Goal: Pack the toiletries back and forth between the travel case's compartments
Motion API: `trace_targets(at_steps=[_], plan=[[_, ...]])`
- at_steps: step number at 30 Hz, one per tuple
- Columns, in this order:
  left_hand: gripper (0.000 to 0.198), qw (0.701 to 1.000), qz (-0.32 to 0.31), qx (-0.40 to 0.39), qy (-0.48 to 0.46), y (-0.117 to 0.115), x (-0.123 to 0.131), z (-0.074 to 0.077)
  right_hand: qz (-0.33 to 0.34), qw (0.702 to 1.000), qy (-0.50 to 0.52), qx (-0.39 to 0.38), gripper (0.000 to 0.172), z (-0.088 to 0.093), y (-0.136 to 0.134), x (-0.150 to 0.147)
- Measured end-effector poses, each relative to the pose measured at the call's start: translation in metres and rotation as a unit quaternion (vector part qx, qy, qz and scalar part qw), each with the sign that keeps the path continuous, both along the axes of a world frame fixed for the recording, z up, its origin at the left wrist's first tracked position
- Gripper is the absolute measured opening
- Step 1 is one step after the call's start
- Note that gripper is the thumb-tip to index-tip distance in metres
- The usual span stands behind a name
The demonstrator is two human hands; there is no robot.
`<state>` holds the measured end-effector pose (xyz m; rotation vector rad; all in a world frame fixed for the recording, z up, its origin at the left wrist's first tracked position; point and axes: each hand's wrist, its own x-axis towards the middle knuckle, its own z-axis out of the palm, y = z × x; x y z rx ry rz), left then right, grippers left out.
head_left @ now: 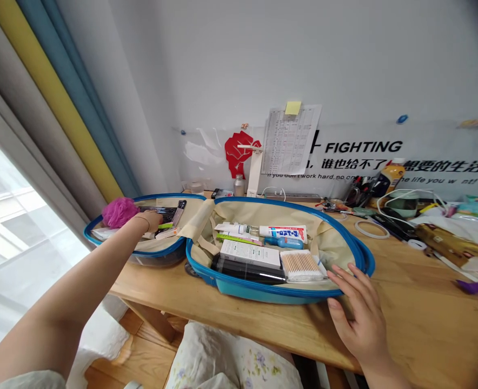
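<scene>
A small blue-rimmed suitcase (263, 292) lies spread apart on the table, beige lining showing in both halves. My left hand (152, 220) reaches into its left half, over dark flat packages (168, 214) and beside a magenta bath puff (120, 212); its fingertips are hidden. At the front right rim, my right hand (358, 308) is open, fingers spread, near a pack of cotton swabs (301, 265). The right half also holds a toothpaste tube (283, 233), a blue bottle (290, 243), a white box (250, 253) and a long black case (249, 270).
The wooden table (417, 308) carries a tape roll (372, 229), an orange-capped bottle (392, 175), cables and a brown pouch (452, 240) at right. Behind the suitcase stand a white lamp (255, 173) and a silver bottle (239, 186). Curtains (48, 97) hang at left.
</scene>
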<state>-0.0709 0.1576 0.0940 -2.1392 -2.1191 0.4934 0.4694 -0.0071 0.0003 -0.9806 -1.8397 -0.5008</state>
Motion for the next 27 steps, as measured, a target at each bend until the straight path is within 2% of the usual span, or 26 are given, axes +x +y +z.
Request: trace_targets(at_steps=[5,10,15,18,20,22,24,27], plan=[[0.034,0.999,-0.006,-0.016,0.033,0.003,-0.011,0.001,-0.007,1.000,0.001,-0.006,0.042,0.000,-0.001,0.000],[0.034,0.999,-0.028,-0.008,0.013,-0.001,-0.013,0.000,-0.007,1.000,0.001,-0.007,0.041,0.001,-0.002,0.000],[0.038,0.998,-0.022,0.035,-0.040,-0.008,-0.011,0.000,-0.004,1.000,-0.003,-0.003,0.043,0.001,-0.001,-0.001],[0.045,0.994,-0.009,0.079,-0.072,-0.010,-0.004,0.011,-0.001,1.000,-0.001,0.005,0.042,0.002,-0.002,-0.002],[0.049,0.989,-0.011,0.113,-0.092,-0.011,0.011,0.025,-0.003,1.000,0.001,0.005,0.042,0.002,-0.002,-0.002],[0.051,0.980,-0.048,0.144,-0.128,-0.016,0.038,0.041,-0.005,1.000,0.001,-0.001,0.042,0.001,-0.002,-0.002],[0.049,0.966,-0.129,0.152,-0.167,-0.025,0.078,0.054,-0.005,1.000,0.000,-0.004,0.043,0.001,-0.002,-0.001],[0.041,0.957,-0.250,0.080,-0.125,-0.039,0.147,0.059,-0.004,1.000,0.002,-0.005,0.043,0.000,-0.001,0.000]])
